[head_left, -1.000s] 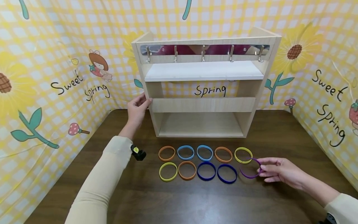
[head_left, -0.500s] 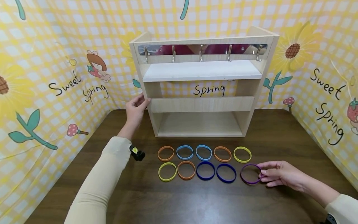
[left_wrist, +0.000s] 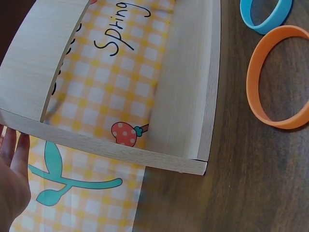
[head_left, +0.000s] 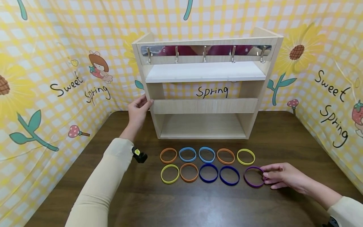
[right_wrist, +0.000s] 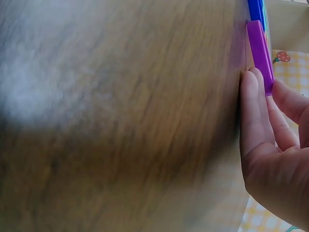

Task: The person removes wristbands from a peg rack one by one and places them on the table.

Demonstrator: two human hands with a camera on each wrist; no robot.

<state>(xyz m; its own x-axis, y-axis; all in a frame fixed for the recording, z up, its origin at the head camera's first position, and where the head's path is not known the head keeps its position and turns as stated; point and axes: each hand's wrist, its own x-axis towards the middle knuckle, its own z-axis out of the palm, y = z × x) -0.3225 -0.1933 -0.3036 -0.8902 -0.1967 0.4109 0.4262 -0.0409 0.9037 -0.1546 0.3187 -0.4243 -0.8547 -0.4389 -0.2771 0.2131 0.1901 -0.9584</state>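
A purple silicone wristband is at the right end of the front row on the table, and my right hand pinches its right side between thumb and fingers. In the right wrist view the purple wristband stands out past the fingertips, low at the tabletop. At the left, my left hand holds the side panel of a light wooden shelf, thumb at its front edge. In the left wrist view the fingers lie against the panel's outer side; the thumb is hidden there.
Between shelf and person lie two rows of wristbands: orange, light blue, yellow and dark blue among them. Several metal hooks line the shelf's top rail. Patterned cloth surrounds the brown table.
My right hand has lowered the purple wristband, which was tilted over the yellow one, to lie flat beside the dark blue one. My left hand has stayed on the shelf.
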